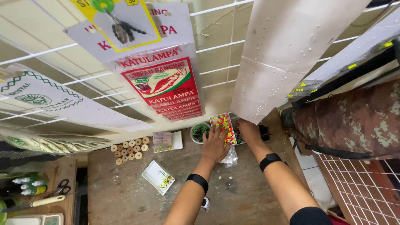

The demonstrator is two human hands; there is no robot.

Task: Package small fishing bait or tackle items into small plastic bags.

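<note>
Your left hand (215, 145) lies flat, fingers spread, holding nothing, on the near end of a tray of yellow and pink beads (225, 127); its long axis runs away from you. Your right hand (248, 131) rests beside it, grip hidden. Red-and-green packets (166, 85) hang above the worktop (125, 191).

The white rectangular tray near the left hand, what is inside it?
The white rectangular tray holds many small yellow and pink beads. The left hand covers its lower left part, so the contents there cannot be seen.
</note>
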